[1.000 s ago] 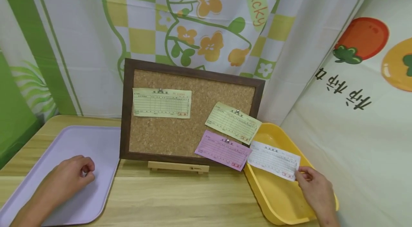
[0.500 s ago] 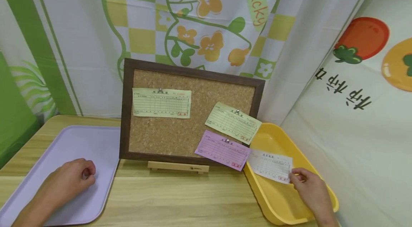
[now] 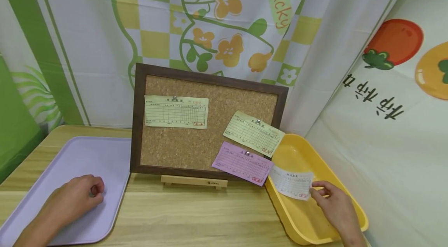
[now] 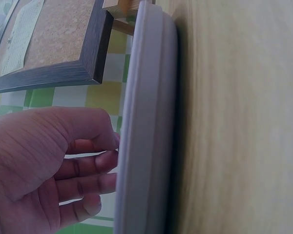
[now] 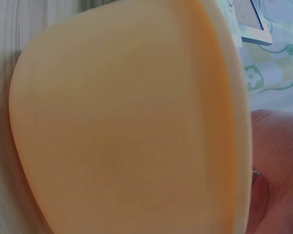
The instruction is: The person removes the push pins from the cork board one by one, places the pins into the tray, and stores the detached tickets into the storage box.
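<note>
Left hand (image 3: 71,200): loosely curled over the lavender tray (image 3: 101,157), well apart from its partner.
Right hand (image 3: 334,202): pinching the white slip (image 3: 292,183) by its closest edge.
White slip: just left of the right hand, over the yellow tray (image 3: 306,218).
Corkboard (image 3: 182,148): between and beyond both hands, above the counter (image 3: 182,216).
Pinned there: left yellow slip (image 3: 176,112), right yellow slip (image 3: 253,134), pink slip (image 3: 243,165).

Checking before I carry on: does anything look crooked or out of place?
Yes. The pink slip and the right-hand yellow slip hang askew, corners past the edge of the corkboard, while the left-hand yellow slip sits nearly level.
</note>
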Available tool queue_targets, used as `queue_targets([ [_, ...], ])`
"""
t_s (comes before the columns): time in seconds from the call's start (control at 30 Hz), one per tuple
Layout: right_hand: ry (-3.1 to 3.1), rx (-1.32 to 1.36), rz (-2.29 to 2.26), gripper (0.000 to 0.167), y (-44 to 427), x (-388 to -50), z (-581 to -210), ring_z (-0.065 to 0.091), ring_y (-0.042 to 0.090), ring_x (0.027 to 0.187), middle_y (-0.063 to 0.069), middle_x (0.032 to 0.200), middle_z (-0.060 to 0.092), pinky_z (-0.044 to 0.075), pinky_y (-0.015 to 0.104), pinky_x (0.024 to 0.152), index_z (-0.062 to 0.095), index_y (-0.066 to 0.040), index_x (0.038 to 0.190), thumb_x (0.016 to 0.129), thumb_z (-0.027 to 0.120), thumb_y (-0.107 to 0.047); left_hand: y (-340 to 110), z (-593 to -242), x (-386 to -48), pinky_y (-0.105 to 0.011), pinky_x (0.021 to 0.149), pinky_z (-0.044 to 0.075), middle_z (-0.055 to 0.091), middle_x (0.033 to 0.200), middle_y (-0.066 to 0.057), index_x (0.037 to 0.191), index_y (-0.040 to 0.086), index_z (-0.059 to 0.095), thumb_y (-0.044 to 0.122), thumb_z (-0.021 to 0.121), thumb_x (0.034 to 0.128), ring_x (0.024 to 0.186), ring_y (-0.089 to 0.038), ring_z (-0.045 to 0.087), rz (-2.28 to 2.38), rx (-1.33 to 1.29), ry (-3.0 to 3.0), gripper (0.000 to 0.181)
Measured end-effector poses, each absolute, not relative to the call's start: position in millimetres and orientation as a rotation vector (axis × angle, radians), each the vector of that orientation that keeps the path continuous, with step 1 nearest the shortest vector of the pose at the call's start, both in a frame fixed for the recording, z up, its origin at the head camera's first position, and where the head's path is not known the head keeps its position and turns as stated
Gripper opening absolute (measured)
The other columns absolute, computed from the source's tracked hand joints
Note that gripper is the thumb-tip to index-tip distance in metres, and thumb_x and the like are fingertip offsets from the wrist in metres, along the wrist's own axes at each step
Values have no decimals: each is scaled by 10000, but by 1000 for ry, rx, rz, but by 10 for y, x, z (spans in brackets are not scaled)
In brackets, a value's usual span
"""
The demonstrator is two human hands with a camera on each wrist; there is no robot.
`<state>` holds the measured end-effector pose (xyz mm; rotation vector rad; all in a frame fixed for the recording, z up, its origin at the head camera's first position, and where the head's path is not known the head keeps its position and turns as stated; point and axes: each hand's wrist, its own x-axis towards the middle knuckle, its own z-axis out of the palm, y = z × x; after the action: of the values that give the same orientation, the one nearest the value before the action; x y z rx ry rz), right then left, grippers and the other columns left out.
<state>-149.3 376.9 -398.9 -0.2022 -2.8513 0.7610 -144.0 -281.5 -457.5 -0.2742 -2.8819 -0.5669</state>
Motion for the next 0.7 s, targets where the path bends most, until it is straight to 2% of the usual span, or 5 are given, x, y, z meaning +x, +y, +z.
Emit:
queue_targets([
  [0.4,-2690,-88,752,202,3496,-1449,-3861,628,98,708,-3,859,725,469,255,605,760,-108,1068,996,684,-280,-2746,-4456,-1419,-361,554,421,542,767,99,774,218,613,116,746,789,692,-119,501,-544,-307,-2846,169],
  [0.7,-2563,149,848,39,3120,-1480,-3765,623,68,672,-76,778,699,472,213,590,769,-129,975,949,741,-138,-2461,-4276,-1426,-283,502,397,519,757,160,795,244,667,130,796,743,655,-17,467,-499,-412,-2564,179],
])
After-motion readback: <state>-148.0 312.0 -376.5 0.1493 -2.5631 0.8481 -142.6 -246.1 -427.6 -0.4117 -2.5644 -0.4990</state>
